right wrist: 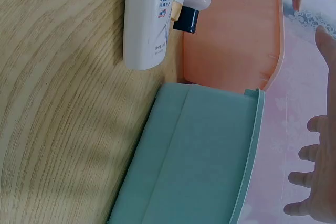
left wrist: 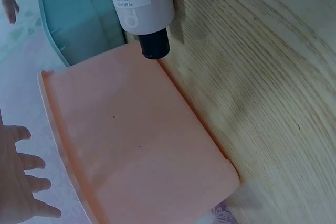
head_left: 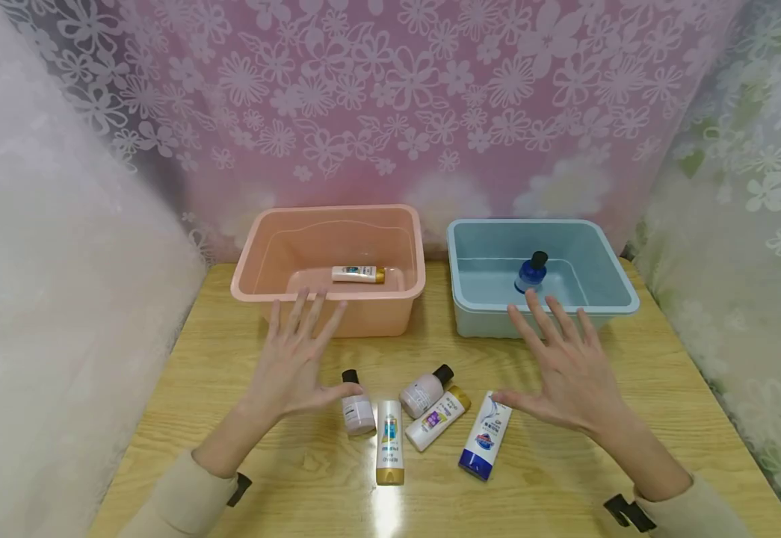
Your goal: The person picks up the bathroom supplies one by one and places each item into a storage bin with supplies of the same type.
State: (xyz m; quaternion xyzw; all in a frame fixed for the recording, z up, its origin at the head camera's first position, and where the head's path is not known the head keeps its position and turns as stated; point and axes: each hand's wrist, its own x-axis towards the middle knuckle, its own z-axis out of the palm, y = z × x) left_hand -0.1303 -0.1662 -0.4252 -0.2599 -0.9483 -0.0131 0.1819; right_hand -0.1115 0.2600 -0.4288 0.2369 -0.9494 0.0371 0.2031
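Observation:
Both hands hover with fingers spread and hold nothing. In the head view my left hand (head_left: 292,373) is in front of the pink basin (head_left: 328,317), its thumb by a small black-capped bottle (head_left: 358,415). My right hand (head_left: 568,377) is in front of the blue basin (head_left: 491,321), its thumb overlapping the top of a white tube with a blue cap (head_left: 486,437); whether they touch I cannot tell. Between the hands lie a white bottle with a gold cap (head_left: 390,441), another gold-capped bottle (head_left: 439,418) and a second black-capped bottle (head_left: 424,394).
Inside the pink basin lies a small gold-capped white tube (head_left: 356,274). A dark blue bottle (head_left: 531,273) with a black cap leans in the blue basin. The basins stand side by side at the back of the wooden table (head_left: 296,478), before a flowered curtain (head_left: 390,97).

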